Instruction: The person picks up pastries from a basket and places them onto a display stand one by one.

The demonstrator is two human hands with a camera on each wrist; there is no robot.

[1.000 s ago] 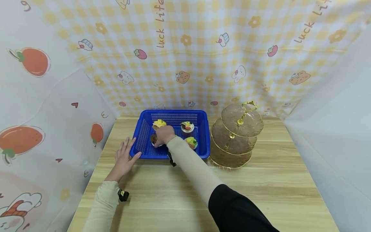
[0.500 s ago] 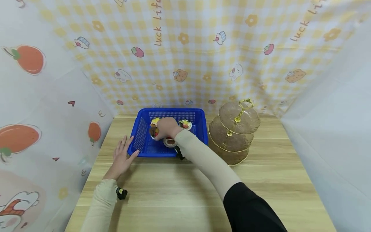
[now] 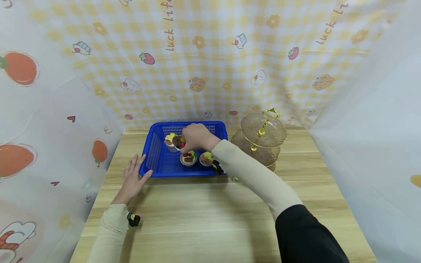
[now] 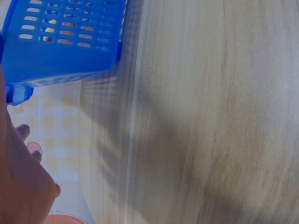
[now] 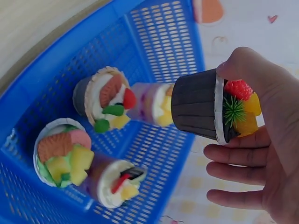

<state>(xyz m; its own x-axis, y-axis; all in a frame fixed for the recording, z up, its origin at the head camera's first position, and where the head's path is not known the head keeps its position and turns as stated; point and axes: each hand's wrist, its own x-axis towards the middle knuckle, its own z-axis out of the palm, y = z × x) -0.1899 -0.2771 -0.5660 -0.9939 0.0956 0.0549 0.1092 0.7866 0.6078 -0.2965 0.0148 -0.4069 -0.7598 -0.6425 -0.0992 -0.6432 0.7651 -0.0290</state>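
Yellow-checked cloth (image 3: 227,65) hangs behind my wooden table (image 3: 197,219). From my head, I see my left hand (image 3: 131,182) resting with fingers extended against the left edge of the blue basket (image 3: 164,175), clutching nothing, probably to steady it. My right hand (image 3: 198,137) pinches a dark cupcake (image 3: 177,141) over the basket's left half, and well to its right stands a clear three-tiered stand (image 3: 263,126).

At my left wrist, only part of that hand shows, beside the basket's corner; its contact with the rim is hard to make out here.

At my right wrist, thumb and forefinger grasp the cupcake across its rim, other fingers spread, likely so the fruit topping (image 5: 240,88) isn't squashed. Its long axis runs sideways in this view, base left, fruit towards my palm; I judge it roughly upright in the scene, though its exact tilt is unclear. Four other cupcakes (image 5: 60,161) sit in the basket.
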